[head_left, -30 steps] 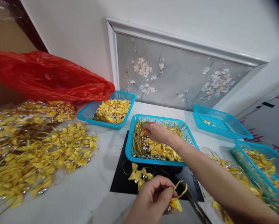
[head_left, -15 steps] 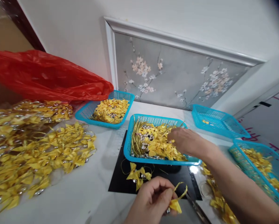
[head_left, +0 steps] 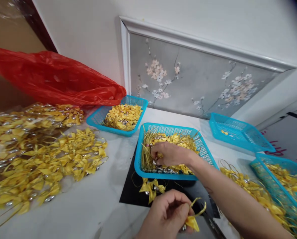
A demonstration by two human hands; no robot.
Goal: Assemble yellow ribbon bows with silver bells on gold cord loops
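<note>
My left hand [head_left: 169, 212] is closed at the bottom centre, pinching a yellow ribbon bow [head_left: 192, 223] with a silver bell under it and a thin ribbon loop standing up. My right hand [head_left: 169, 153] reaches into the middle blue basket [head_left: 136, 166], its fingers curled down among gold cords [head_left: 146, 154], yellow bows and silver bells. What its fingertips hold is hidden among the pieces. Between the basket and my left hand, a few yellow bows with bells [head_left: 152, 189] lie on a black mat [head_left: 128, 191]. Scissors [head_left: 213, 225] lie right of my left hand, partly hidden.
A large pile of yellow bows [head_left: 51, 166] covers the left of the table. Behind it are a red plastic bag [head_left: 59, 79] and a blue basket [head_left: 132, 133] of bows. At right stand a nearly bare blue basket [head_left: 240, 131], another holding bows [head_left: 285, 176], and loose bows [head_left: 253, 189].
My right hand has moved left within the middle basket, from its right side to near the gold cords. My left hand still holds the bow. The view has shifted slightly.
</note>
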